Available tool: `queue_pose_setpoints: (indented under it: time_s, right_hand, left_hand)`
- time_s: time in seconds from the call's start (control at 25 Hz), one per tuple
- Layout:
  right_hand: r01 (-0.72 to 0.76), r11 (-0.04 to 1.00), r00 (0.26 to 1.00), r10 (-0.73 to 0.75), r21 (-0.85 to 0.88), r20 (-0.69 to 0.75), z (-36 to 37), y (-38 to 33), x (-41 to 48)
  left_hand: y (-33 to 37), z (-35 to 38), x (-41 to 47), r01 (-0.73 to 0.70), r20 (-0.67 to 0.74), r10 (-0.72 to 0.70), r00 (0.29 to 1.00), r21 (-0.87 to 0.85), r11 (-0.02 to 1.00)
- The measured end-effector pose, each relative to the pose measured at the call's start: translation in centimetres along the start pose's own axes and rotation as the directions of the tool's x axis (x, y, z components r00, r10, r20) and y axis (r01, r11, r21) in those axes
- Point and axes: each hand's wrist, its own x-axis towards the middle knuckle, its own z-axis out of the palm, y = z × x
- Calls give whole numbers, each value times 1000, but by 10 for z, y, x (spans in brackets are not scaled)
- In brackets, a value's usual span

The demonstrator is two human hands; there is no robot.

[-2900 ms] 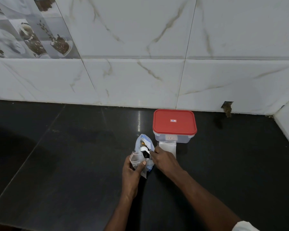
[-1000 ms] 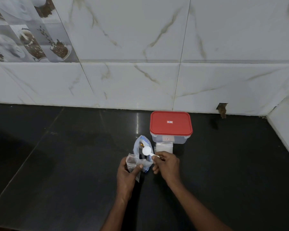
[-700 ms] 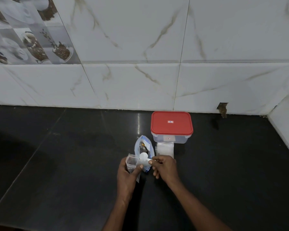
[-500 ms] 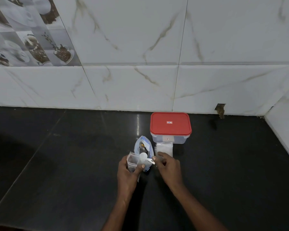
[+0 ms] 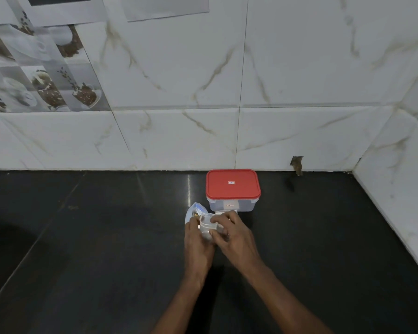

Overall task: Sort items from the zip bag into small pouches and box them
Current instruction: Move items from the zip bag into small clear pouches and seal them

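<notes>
A small clear pouch (image 5: 207, 227) is held between both hands just above the black counter. My left hand (image 5: 198, 239) grips its left side and my right hand (image 5: 232, 233) pinches its top edge from the right. The larger zip bag (image 5: 192, 211), clear with blue print and dark contents, stands right behind my left hand. A clear box with a red lid (image 5: 232, 186) sits closed behind the hands near the wall. A stack of flat pouches (image 5: 219, 212) peeks out in front of the box. The white spoon is not visible.
The black counter (image 5: 94, 237) runs left and right of the hands. White marble-look wall tiles (image 5: 227, 136) close the back and the right side. A small hole in the wall (image 5: 297, 162) lies right of the box.
My right hand has let go of the white spoon and come onto the small pouch's top edge. The head view has tilted up a little.
</notes>
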Motion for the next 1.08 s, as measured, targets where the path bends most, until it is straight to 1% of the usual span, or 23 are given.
queue_pose_setpoints:
  time_s: [0.04, 0.08, 0.16, 0.24, 0.32, 0.4, 0.52, 0.64, 0.72, 0.8, 0.84, 0.88, 0.96, 1.04, 1.08]
  right_hand:
    - [16, 999, 999, -15, -34, 32, -3, 2, 0]
    - [16, 999, 998, -14, -37, 57, -5, 3, 1]
    - [-12, 1000, 997, 11, 5, 70, -12, 5, 4]
    - [-74, 996, 996, 70, 56, 56, -22, 8, 7]
    - [-152, 984, 988, 149, 97, 39, -34, 13, 11]
    - [-201, 973, 980, 199, 110, 31, -43, 22, 14]
    - [-216, 972, 976, 213, 96, 35, -50, 33, 17]
    - [-265, 950, 963, 270, 165, -7, -52, 40, 20]
    - [-319, 900, 942, 335, 298, -2, -51, 43, 18]
    - [-402, 793, 910, 404, 459, 98, -50, 45, 13]
    - [-430, 762, 898, 414, 484, 148, -49, 46, 9]
    - [-444, 761, 894, 414, 473, 174, -47, 48, 6]
    - [-467, 757, 880, 450, 457, 154, -44, 56, -1]
    - [-475, 731, 857, 511, 489, 69, -40, 61, -8]
    - [-473, 717, 850, 523, 512, 53, -38, 62, -11]
  left_hand:
    - [2, 0, 0, -6, 6, 6, 1000, 12, 1000]
    - [2, 1, 0, 12, 20, -11, 1000, -24, 1000]
    - [1, 0, 2, 85, 98, -74, 992, -110, 990]
    - [-1, -2, 2, 152, 197, -112, 974, -203, 967]
    - [-5, -5, 3, 182, 226, -124, 966, -259, 948]
    - [-5, -8, 4, 182, 210, -132, 969, -243, 953]
    - [-8, -4, 8, 224, 227, -175, 958, -211, 951]
    - [-9, 4, 10, 241, 261, -186, 947, -201, 949]
    - [-4, 7, 10, 305, 290, -230, 929, -248, 920]
    - [1, 8, 11, 357, 321, -255, 912, -314, 880]
    - [1, 9, 11, 374, 329, -265, 906, -334, 865]
    - [0, 10, 11, 390, 328, -278, 903, -352, 851]
    - [-3, 14, 10, 420, 323, -310, 894, -369, 829]
    - [-6, 17, 8, 465, 330, -352, 876, -382, 799]
    - [-6, 17, 6, 484, 342, -364, 866, -397, 780]
